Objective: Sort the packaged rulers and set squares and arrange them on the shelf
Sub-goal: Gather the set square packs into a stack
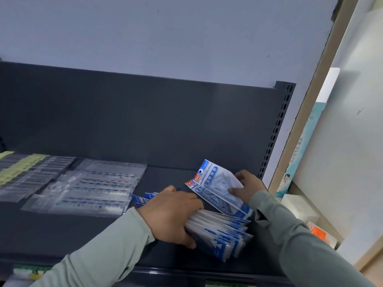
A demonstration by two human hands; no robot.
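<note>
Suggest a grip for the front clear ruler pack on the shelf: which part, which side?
Pinch the near long edge of the ruler pack, coming from the shelf front. It lies flat and thin; that edge looks free over bare shelf, while the far edge meets other packs and the right end is close to the left hand gripping the blue packets.

The front set-square packet (219, 183) bears a circled "2" and blurred print that looks like "GEOMETRIC". The wall poster (298, 150) carries Chinese characters, too small to read.

Matt dark metal shelf (83, 228); glossy clear plastic ruler sleeves (89, 187); glossy blue-and-white set-square packets (219, 230).
</note>
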